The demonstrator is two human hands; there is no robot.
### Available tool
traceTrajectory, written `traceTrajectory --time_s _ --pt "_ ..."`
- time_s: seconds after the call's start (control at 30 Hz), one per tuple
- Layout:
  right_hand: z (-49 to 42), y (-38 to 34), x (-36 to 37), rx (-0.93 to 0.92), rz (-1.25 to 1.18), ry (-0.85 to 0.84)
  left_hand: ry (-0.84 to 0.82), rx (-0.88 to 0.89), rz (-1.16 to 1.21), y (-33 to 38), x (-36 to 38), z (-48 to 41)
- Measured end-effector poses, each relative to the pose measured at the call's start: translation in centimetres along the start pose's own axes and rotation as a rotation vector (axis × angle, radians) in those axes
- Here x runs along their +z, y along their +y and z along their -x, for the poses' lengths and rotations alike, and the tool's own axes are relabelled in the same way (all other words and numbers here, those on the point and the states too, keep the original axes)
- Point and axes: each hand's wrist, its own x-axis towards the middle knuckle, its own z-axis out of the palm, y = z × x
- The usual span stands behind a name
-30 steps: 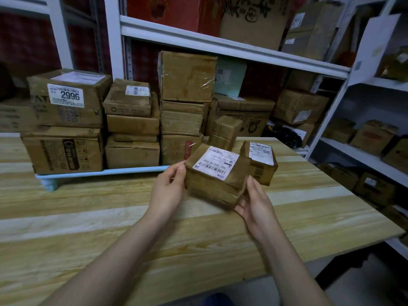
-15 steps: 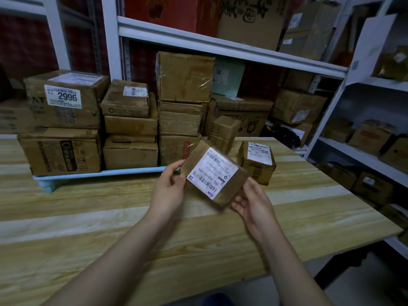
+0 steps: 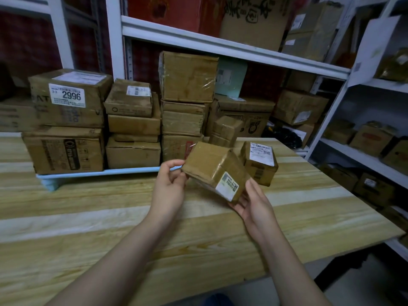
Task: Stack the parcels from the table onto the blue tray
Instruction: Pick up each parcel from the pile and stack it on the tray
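Shelving (image 3: 220,47): white metal racks across the far side and down the right, loaded with brown cartons. Not part of the job.

Worktop (image 3: 99,228): pale wood planks running left to right.

Blue tray (image 3: 99,172): on the worktop, far left of centre, raised on short feet. It carries 3 stacks. The left stack is 2 big cartons, the upper one marked 2996 (image 3: 68,100). The middle stack is flatter boxes. The right stack is tallest, capped by a film-wrapped carton (image 3: 187,77). No bare tray floor shows, so new parcels probably go on top.

Labelled parcel (image 3: 260,164): on the worktop, right of the tray, just behind the one in hand. Small carton (image 3: 227,129) sits farther back; cannot tell whether tray or worktop bears it.

Held parcel (image 3: 214,168): taped brown box, clear of the worktop, tilted corner-down, in the air near the tray's right end.

Right hand (image 3: 254,204): palm up beneath the near-right side, fingers under the box, thumb against its side face.

Left hand (image 3: 170,186): pinching the parcel's left corner, thumb above, curled fingers below. Light contact only.

Risks:
- The tape looks glossy and the box is tilted. With 1 hand only on a corner, it could slip onto the worktop or knock the labelled parcel.
- The right stack is tall and its top carton slightly overhangs. A parcel set off-centre there could topple it.
- The middle stack's top box sits askew, so footing there is poor.
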Motion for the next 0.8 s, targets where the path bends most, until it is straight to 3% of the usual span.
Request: traceTrajectory --time_s 0.47,0.8 --pt "-0.14 0.31 -0.14 0.004 -0.045 -0.016 0.138 -0.018 0.034 0.03 -0.07 -0.01" --pt "0.11 0.19 0.13 -0.011 -0.143 -0.011 0.108 -0.077 -0.099 -0.26 -0.61 0.31"
